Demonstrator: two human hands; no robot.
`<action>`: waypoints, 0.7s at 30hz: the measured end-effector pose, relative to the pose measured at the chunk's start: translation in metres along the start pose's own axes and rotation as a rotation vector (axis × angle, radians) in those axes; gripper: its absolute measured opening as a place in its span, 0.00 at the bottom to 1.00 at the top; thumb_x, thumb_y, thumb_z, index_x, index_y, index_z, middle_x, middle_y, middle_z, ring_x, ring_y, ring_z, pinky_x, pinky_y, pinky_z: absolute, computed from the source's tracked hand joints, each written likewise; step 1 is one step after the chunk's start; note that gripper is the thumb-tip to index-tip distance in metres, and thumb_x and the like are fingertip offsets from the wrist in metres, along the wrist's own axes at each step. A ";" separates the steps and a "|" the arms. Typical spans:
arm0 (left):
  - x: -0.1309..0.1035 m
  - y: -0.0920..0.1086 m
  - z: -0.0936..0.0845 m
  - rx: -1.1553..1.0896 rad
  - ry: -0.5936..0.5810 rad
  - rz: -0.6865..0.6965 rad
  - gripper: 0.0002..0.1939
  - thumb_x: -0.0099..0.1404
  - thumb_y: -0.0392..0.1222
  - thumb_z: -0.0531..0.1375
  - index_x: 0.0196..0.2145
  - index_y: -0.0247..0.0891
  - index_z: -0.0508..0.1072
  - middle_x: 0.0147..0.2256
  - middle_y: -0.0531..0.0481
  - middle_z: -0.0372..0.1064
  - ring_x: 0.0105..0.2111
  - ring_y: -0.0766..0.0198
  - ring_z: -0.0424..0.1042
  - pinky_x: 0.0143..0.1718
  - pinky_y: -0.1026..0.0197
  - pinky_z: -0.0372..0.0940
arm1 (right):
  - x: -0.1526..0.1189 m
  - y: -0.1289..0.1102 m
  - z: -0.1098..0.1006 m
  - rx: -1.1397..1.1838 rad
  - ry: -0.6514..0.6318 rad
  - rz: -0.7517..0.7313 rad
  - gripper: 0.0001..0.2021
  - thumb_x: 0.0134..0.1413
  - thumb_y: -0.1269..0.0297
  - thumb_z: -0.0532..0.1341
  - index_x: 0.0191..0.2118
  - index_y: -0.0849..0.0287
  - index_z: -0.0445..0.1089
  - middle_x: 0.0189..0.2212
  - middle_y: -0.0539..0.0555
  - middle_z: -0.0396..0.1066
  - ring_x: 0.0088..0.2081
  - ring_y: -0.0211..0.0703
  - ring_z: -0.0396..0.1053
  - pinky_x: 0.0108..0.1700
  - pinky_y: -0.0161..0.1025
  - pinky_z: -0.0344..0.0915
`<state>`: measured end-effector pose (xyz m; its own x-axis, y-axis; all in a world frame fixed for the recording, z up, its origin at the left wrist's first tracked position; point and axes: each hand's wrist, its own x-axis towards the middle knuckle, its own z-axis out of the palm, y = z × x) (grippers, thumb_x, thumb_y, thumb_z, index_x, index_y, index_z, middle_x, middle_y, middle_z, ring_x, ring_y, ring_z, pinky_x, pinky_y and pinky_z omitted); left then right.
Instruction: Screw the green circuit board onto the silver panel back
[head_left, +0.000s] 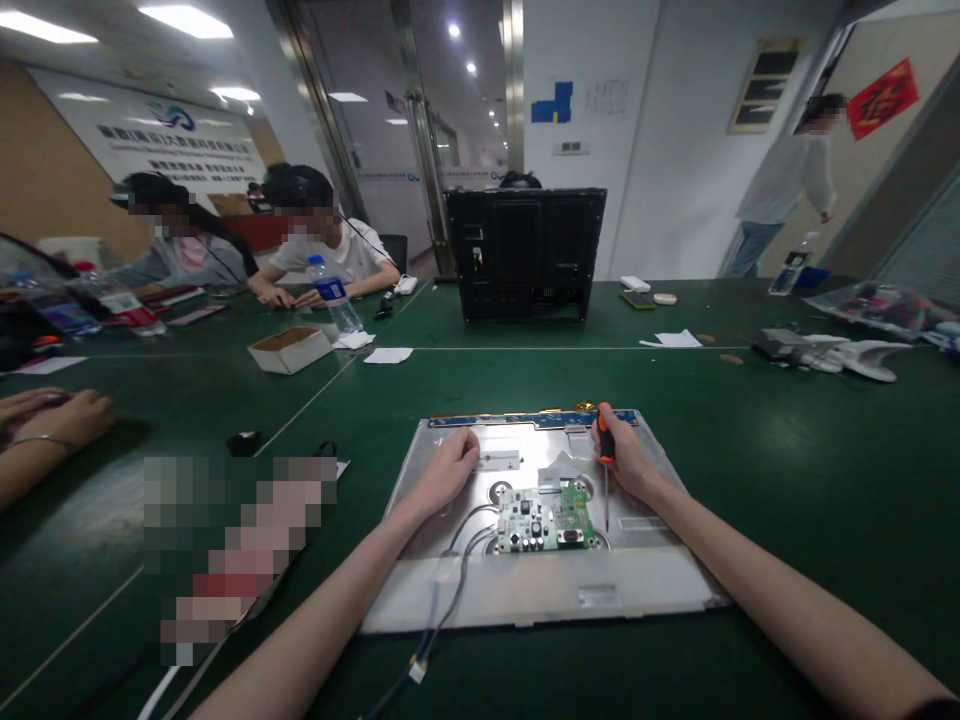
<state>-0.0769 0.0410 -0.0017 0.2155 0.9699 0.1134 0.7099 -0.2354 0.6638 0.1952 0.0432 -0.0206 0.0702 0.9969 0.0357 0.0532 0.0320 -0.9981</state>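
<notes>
A flat metal display panel [517, 590] lies in front of me, its silvery back facing up. A green circuit board [517, 505] sits on its middle, with thin cables [466, 560] running off the near left side. Along the far edge runs a narrow blue circuit strip [517, 421]. My right hand [630, 460] grips a screwdriver [605, 447] with an orange and black handle, its shaft pointing down beside the board. My left hand [451, 465] rests over the panel's left part, fingers curled together; anything between them is hidden.
A black monitor housing [525, 250] stands upright across the green table [810, 480]. Left are a small open box [291, 350], water bottle [334, 297] and another person's hands [60, 420]. Right lie paper scraps [675, 339] and a grey-white device [829, 352]. Several people are nearby.
</notes>
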 end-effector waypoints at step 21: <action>0.005 0.003 0.003 -0.001 0.000 0.014 0.06 0.62 0.38 0.49 0.27 0.40 0.60 0.27 0.52 0.64 0.29 0.59 0.64 0.31 0.61 0.57 | -0.009 -0.003 0.001 -0.018 0.049 -0.025 0.29 0.51 0.35 0.46 0.15 0.53 0.57 0.12 0.47 0.54 0.16 0.39 0.52 0.21 0.39 0.50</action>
<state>-0.0716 0.0452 -0.0016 0.2256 0.9664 0.1230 0.7062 -0.2492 0.6627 0.1937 0.0341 -0.0175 0.1168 0.9911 0.0636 0.0733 0.0553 -0.9958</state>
